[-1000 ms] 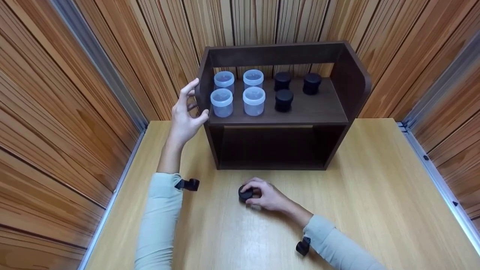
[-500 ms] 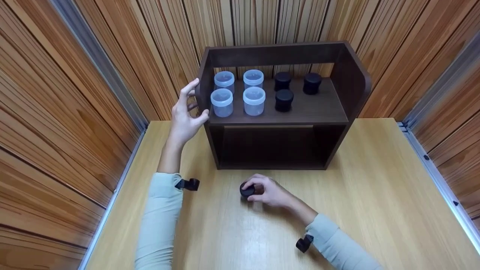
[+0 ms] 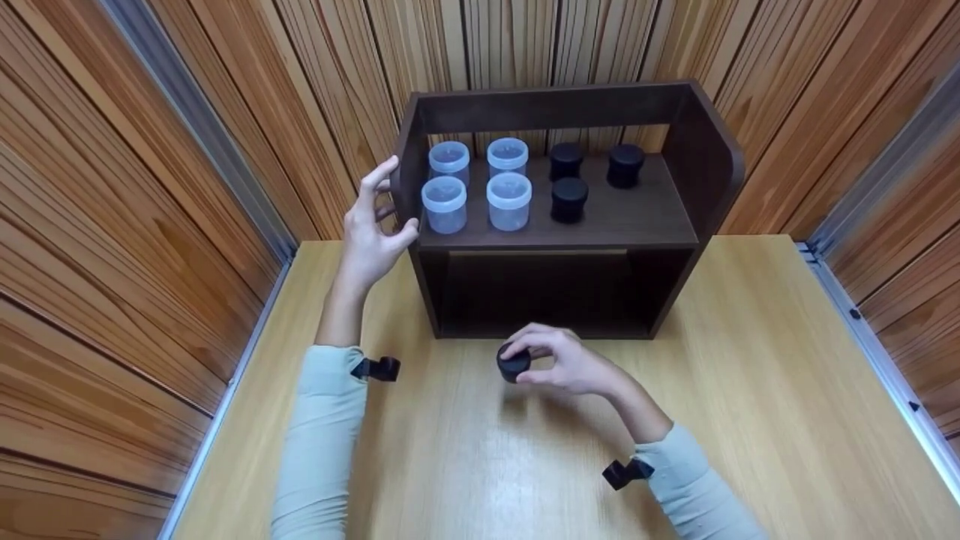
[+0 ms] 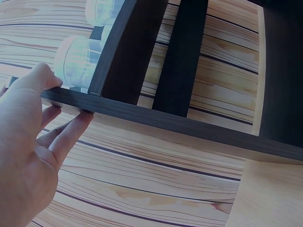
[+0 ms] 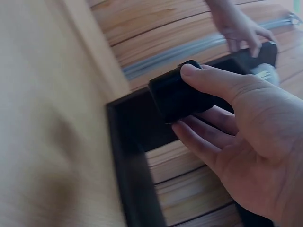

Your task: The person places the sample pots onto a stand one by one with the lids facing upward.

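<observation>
My right hand (image 3: pixel 570 361) pinches a small black lidded jar (image 3: pixel 514 364) between thumb and fingers. The jar hangs above the table, its shadow falling apart from it. In the right wrist view the black jar (image 5: pixel 177 93) is tilted in the fingertips. My left hand (image 3: pixel 371 236) grips the left side panel of a dark brown two-tier shelf (image 3: pixel 555 246), thumb on one face and fingers on the other, as the left wrist view confirms at the panel edge (image 4: pixel 142 113). On the upper tier several translucent jars (image 3: pixel 509 206) stand at the left and three black jars (image 3: pixel 568 201) at the right.
The shelf's lower tier (image 3: pixel 536 296) is a dark recess facing me. Light wood table (image 3: pixel 750 390) surrounds the shelf in front and at the sides. Wood-panelled walls (image 3: pixel 150 225) rise at left, back and right, with metal rails (image 3: pixel 885 360) along the table edges.
My right hand has raised the black jar off the table and moved it toward the shelf, slightly to the right. My left hand stays on the side panel.
</observation>
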The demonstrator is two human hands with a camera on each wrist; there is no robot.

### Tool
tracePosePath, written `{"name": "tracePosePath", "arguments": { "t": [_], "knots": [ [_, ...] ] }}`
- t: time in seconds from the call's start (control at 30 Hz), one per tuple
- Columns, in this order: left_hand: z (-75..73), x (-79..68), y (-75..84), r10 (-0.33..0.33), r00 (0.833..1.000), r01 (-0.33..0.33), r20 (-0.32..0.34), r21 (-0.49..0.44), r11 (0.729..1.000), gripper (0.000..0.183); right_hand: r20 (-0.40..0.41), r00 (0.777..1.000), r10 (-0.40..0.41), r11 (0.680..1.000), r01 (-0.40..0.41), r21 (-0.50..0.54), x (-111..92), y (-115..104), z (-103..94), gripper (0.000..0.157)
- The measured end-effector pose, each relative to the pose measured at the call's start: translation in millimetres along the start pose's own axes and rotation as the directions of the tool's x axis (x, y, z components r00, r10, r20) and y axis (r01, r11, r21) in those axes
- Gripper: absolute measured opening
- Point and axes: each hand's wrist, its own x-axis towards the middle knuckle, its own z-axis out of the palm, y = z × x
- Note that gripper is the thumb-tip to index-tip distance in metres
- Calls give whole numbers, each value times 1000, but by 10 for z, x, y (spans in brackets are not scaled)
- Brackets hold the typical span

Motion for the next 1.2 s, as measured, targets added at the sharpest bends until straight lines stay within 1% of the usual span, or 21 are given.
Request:
{"name": "tracePosePath", "arguments": {
  "t": [0.1,0.27,0.37,0.53,0.67,0.83,0.93,1.0,1.1,1.2],
  "knots": [
    [0,3,2,3,1000,-3,1,-1,1000,78,-20,1000,-20,1000,20,-19,-35,-61,-119,31],
    [-2,2,-2,1,1000,-1,-1,-5,1000,77,-75,997,-33,998,28,-62,-118,-146,-317,29],
    [-3,4,2,0,1000,0,-1,-6,1000,77,-116,992,-39,998,34,-51,-188,-180,-440,29],
    [3,4,0,7,1000,-8,-8,-6,1000,78,-188,981,-48,999,44,-25,-328,-214,-652,31],
    [-2,3,3,5,1000,-5,-2,-6,1000,78,-236,970,-52,998,41,-54,-422,-251,-808,33],
    [-3,10,6,1,1000,-1,0,-3,1000,78,-293,954,-63,997,50,-53,-461,-361,-998,36],
    [-2,10,5,-5,1000,5,4,-6,1000,78,-349,933,-86,996,72,-52,-446,-458,-1121,38],
    [-3,2,9,-9,1000,9,9,-7,1000,78,-399,912,-92,996,77,-53,-423,-534,-1200,39],
    [-7,-7,18,-12,1000,12,13,-5,1000,77,-479,874,-79,997,64,-47,-367,-645,-1311,39],
    [-6,2,22,-9,1000,9,9,-1,1000,77,-560,828,-40,999,34,-21,-275,-738,-1423,38]
  ]
}}
